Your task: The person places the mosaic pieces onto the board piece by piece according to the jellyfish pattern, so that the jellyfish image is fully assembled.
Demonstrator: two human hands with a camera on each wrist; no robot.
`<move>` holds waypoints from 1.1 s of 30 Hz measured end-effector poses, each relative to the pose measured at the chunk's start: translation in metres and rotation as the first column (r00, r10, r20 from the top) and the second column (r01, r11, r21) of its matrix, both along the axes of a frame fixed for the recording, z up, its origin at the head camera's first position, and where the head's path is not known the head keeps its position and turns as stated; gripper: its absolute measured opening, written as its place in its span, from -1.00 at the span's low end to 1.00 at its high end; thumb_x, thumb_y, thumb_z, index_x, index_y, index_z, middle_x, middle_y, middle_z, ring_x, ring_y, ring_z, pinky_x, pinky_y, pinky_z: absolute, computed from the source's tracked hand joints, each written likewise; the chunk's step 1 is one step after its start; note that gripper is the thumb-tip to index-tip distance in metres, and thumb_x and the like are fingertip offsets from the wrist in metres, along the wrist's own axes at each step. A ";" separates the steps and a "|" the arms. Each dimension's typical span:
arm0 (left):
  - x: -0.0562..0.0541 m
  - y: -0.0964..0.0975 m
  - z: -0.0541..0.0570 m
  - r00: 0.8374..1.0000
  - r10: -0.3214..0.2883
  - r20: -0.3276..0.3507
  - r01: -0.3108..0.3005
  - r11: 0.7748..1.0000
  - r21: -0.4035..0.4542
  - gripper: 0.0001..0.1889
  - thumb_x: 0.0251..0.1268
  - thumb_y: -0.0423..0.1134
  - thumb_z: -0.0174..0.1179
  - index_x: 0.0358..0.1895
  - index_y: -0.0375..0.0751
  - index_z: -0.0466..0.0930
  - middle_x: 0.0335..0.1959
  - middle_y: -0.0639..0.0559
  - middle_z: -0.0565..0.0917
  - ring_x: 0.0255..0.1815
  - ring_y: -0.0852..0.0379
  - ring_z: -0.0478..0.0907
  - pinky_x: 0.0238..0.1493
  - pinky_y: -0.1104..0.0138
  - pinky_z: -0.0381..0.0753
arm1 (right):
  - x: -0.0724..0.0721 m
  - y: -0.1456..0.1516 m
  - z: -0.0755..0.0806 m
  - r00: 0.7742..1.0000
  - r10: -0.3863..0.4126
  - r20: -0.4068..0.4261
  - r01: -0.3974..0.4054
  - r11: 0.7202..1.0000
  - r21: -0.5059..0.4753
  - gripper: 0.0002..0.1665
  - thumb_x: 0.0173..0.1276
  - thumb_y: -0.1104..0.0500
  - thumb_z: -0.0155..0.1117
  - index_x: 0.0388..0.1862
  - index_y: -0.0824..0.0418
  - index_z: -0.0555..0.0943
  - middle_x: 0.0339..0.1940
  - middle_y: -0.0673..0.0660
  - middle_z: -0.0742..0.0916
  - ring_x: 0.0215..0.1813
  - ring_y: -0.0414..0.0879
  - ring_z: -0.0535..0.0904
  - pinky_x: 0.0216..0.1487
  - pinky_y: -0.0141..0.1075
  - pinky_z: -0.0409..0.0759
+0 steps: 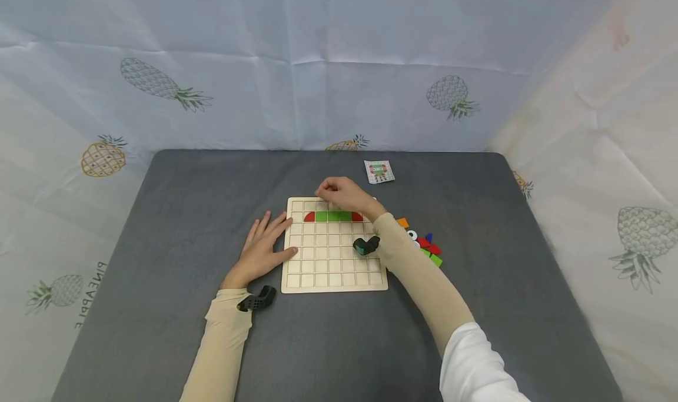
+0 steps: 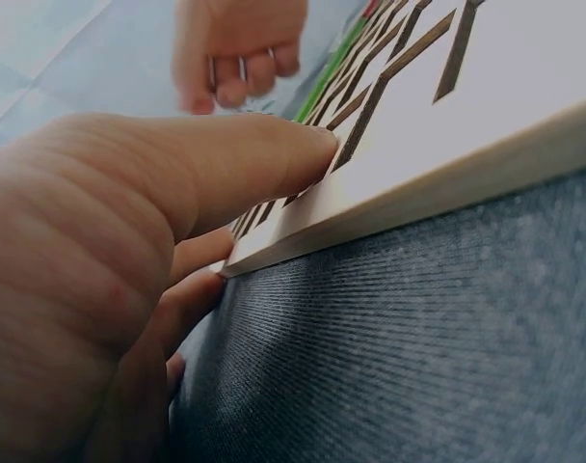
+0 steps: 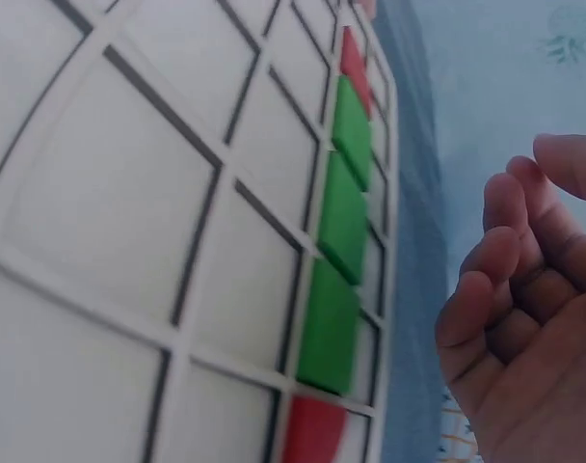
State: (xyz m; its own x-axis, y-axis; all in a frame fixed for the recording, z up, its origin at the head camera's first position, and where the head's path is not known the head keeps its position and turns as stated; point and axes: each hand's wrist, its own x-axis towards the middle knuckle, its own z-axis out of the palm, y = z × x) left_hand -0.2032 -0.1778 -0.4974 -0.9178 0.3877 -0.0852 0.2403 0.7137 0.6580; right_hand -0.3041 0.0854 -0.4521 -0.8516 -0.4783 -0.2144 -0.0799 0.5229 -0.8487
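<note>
A pale wooden grid board point(image 1: 318, 266) lies on the dark table. Along its upper part runs a row of green square tiles point(image 1: 333, 216), with a red curved-edged piece point(image 1: 309, 217) at the left end and another red piece point(image 1: 357, 216) at the right. My left hand point(image 1: 261, 253) rests beside the board with fingers spread, its thumb point(image 2: 274, 159) on the left rim. Over the far edge of the board hovers my right hand point(image 1: 345, 193), fingers loosely curled. In the right wrist view its thumb is close to the index fingertip, and nothing shows between them.
Right of the board, partly behind the right forearm, lie loose pieces: an orange piece point(image 1: 403, 222), a white ring point(image 1: 412, 235), a blue piece point(image 1: 429, 237), red pieces point(image 1: 434, 249) and green squares point(image 1: 436, 260). A printed pattern card point(image 1: 379, 172) lies beyond the board.
</note>
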 end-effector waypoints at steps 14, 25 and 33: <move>0.001 -0.001 0.000 1.000 -0.008 -0.022 0.008 1.000 0.001 -0.19 0.33 0.02 0.29 0.59 -0.10 0.21 0.66 -0.12 0.12 0.72 -0.22 -0.28 0.67 -0.11 -0.41 | 0.031 0.044 0.029 1.000 -0.001 -0.026 0.001 1.000 -0.019 -0.57 0.62 0.01 0.05 0.18 0.30 0.60 0.10 0.31 0.69 -0.03 0.19 0.56 -0.04 -0.16 0.56; 0.001 0.000 -0.001 0.999 -0.010 -0.032 0.011 1.000 0.019 -0.19 0.32 -0.02 0.31 0.59 -0.11 0.21 0.66 -0.15 0.12 0.71 -0.25 -0.27 0.67 -0.13 -0.41 | 0.051 0.088 0.035 0.994 -0.056 -0.092 0.062 0.996 0.069 -0.58 0.62 0.02 0.09 0.17 0.30 0.62 0.11 0.29 0.69 0.11 0.18 0.62 0.17 -0.05 0.62; 0.000 -0.001 -0.003 1.000 -0.020 -0.011 0.020 1.000 0.012 -0.17 0.33 0.02 0.30 0.60 -0.10 0.19 0.67 -0.12 0.10 0.72 -0.22 -0.30 0.67 -0.10 -0.44 | 0.063 0.111 0.037 0.989 -0.100 -0.109 0.112 0.988 0.110 -0.58 0.60 0.01 0.11 0.16 0.28 0.63 0.08 0.26 0.70 -0.04 0.09 0.57 -0.05 -0.18 0.58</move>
State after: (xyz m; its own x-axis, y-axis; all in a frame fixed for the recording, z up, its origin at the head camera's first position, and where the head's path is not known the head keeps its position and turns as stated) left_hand -0.2032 -0.1790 -0.4999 -0.9108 0.4069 -0.0700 0.2619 0.7006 0.6637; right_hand -0.2408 0.1962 -0.4151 -0.9167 -0.3610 -0.1713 -0.1025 0.6268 -0.7724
